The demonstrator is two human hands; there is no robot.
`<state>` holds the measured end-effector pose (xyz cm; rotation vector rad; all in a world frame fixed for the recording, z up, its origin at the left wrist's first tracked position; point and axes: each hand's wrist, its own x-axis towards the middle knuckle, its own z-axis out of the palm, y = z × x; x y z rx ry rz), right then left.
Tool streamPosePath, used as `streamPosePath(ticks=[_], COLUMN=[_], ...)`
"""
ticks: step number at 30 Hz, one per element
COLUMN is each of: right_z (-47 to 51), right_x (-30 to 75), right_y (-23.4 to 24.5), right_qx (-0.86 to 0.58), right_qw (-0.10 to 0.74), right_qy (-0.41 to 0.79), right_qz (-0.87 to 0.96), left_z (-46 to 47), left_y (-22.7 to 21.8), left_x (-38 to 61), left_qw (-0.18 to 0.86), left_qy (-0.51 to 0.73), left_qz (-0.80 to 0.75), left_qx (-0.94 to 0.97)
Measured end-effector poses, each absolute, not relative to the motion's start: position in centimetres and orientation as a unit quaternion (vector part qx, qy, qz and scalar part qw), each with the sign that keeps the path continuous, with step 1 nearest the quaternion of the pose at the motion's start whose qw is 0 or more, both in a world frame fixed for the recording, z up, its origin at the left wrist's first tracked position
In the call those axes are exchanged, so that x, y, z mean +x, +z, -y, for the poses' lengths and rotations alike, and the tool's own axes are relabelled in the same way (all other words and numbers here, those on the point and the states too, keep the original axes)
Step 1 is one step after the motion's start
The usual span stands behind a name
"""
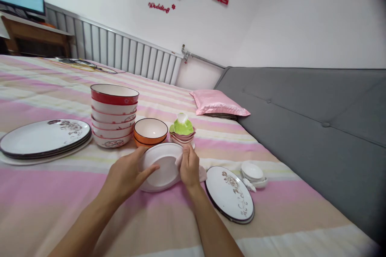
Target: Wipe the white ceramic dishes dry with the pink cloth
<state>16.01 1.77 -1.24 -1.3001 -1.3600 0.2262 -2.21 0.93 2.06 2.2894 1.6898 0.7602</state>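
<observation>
Above the striped bedspread I hold a white plate (pixel 164 170), tilted so that its underside seems to face me. My left hand (pixel 128 172) grips its left rim, with the thumb lying across the surface. At the right rim, my right hand (pixel 189 166) pinches a pale pink cloth (pixel 202 174) against the plate. Just behind stand orange bowls (pixel 150 130), one inside the other, and a stack of small leaf-shaped dishes (pixel 182 128) with a green one near the top. Flowered oval plates (pixel 230 194) lie stacked to the right of my right hand.
A tall stack of red and white bowls (pixel 114 116) rises at left, beside large flowered oval plates (pixel 45 138). Small white dishes (pixel 252 171) sit at right. Beyond are a pink pillow (pixel 218 102), a grey padded headboard (pixel 301 108), cables (pixel 87 65) and a radiator (pixel 114 46).
</observation>
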Motion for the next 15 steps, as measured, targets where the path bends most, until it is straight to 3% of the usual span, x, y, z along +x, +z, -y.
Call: streamPosePath(ticks=[10, 15], right_z=[0.4, 1.1], right_x=[14.9, 13.7], right_y=[1.0, 1.5], right_qx=[-0.471, -0.431], right_qw=[0.553, 0.525], right_qy=[-0.146, -0.194], right_qz=[0.672, 0.708], left_z=[0.4, 0.9], left_y=[1.7, 1.6], left_x=[-0.7, -0.4], left_qw=[0.066, 0.078], left_qy=[0.305, 0.309], left_qz=[-0.471, -0.448], left_qx=[0.825, 0.835])
